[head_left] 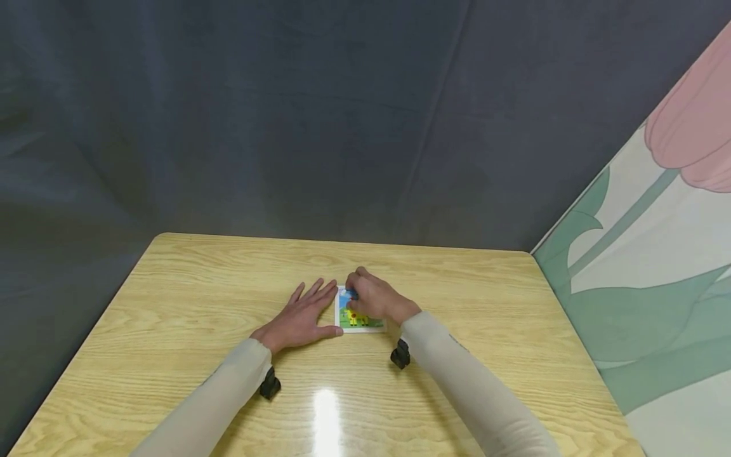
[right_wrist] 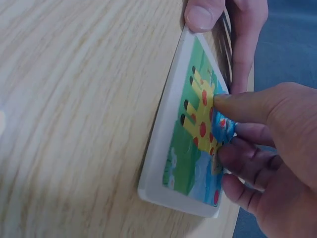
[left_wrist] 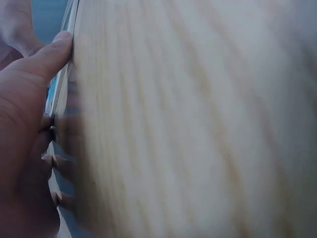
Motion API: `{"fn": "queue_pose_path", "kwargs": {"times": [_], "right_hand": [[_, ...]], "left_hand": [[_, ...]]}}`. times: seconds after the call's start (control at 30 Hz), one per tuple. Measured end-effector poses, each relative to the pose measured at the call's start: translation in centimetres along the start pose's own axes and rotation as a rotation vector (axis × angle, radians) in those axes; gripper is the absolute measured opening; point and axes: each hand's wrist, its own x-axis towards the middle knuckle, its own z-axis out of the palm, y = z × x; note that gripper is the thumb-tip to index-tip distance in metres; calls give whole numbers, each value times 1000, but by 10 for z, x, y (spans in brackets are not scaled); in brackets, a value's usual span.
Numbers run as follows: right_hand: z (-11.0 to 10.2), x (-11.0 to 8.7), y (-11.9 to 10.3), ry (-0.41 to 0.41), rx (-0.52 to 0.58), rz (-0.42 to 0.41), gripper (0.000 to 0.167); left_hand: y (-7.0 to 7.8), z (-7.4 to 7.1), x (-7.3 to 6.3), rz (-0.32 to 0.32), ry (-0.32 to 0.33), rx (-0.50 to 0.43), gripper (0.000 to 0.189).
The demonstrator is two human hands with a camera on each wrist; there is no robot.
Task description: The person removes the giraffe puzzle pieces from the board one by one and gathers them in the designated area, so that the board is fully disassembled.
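Observation:
A small picture puzzle in a white frame (head_left: 362,330) lies on the table, showing a yellow giraffe with red spots on green and blue. My left hand (head_left: 299,320) rests spread at its left side, thumb at the near corner and index finger at the far corner. Over the picture, my right hand (head_left: 374,298) pinches a blue puzzle piece (right_wrist: 225,125) between thumb and fingers. In the right wrist view the piece stands tilted up against the giraffe's body. From the head view, the right hand hides much of the puzzle's upper right.
The light wooden table (head_left: 217,273) reaches back to a dark grey curtain (head_left: 320,127). A flower-patterned cloth (head_left: 657,298) hangs along the right side. Each wrist carries a small black camera (head_left: 401,353).

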Motion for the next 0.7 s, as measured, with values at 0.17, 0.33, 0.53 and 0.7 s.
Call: {"fn": "queue_pose_path", "kwargs": {"times": [0.17,0.33,0.53,0.7], "right_hand": [[2,0,6,42,61,-33,33],[4,0,7,67,62,-49,38],[4,1,6,136,120,-65,16],[1,1,5,122,185,-44,11]], "left_hand": [[1,-1,0,-3,-16,8,96],[2,-4,0,-7,-27,13,96],[6,-8,0,-27,-55,37,95],[9,-11,0,-39,-70,47,95]]}}
